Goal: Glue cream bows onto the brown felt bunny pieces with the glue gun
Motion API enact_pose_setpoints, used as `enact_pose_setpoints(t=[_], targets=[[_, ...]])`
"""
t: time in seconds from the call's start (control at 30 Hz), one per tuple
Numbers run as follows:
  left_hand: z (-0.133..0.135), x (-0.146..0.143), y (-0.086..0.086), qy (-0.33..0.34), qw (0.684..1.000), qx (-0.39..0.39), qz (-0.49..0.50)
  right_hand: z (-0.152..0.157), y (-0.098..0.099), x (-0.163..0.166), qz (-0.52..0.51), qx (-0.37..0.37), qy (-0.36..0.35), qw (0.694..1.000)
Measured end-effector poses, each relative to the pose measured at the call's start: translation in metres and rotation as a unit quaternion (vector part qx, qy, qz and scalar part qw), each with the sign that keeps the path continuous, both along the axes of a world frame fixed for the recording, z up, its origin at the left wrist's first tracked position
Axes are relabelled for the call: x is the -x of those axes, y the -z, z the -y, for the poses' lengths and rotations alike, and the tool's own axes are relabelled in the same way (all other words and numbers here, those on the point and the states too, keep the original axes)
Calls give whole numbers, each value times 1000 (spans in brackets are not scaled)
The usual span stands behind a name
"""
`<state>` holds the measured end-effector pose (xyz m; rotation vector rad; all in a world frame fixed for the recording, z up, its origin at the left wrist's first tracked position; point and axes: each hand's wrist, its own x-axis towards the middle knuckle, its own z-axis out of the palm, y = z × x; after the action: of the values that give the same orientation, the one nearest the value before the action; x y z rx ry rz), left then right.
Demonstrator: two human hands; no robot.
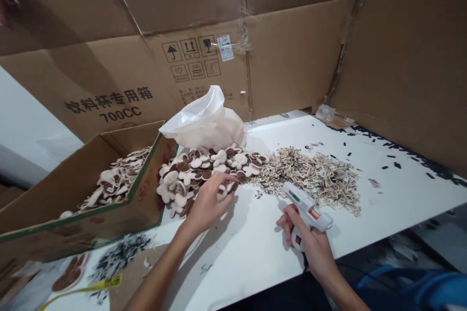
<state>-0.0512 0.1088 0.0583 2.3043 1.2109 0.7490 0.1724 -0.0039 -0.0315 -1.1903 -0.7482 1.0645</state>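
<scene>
My left hand (207, 201) reaches into a heap of cream and brown rounded wooden cut-outs (199, 172) on the white table (255, 252); its fingers curl and pinch at a piece at the heap's near edge. My right hand (308, 245) grips a white hot glue gun (305, 209) by its handle, nozzle pointing left and away, just above the table. A spread of small pale wooden bits (314, 174) lies right behind the gun.
A cardboard box (83, 204) at the left holds more cut-outs. A white plastic bag (206, 121) sits behind the heap. Tall cardboard walls (292, 58) enclose the back and right. Black scraps (394, 160) dot the far right; dark scraps (120, 252) lie near left.
</scene>
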Motion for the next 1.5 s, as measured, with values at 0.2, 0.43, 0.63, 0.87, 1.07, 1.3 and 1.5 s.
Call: enact_pose_setpoints(t=[0.2,0.43,0.63,0.87,1.07,1.3,1.5], targets=[[0,-38,29,27,944,218,248,5,1,-2,5,-1,-19,1000],[22,-52,57,-27,879,298,370,7,-2,0,38,-4,-43,998],[20,-56,62,-51,864,303,399,8,-4,0,71,10,-84,994],[23,-56,59,-48,851,335,401,9,-6,6,76,20,-86,993],[25,-58,58,-39,843,345,411,10,-3,8,69,42,-72,994],[25,-57,59,-35,839,342,423,9,-2,8,85,63,-61,992],[24,-56,62,-26,846,333,416,8,-6,10,109,84,-55,989]])
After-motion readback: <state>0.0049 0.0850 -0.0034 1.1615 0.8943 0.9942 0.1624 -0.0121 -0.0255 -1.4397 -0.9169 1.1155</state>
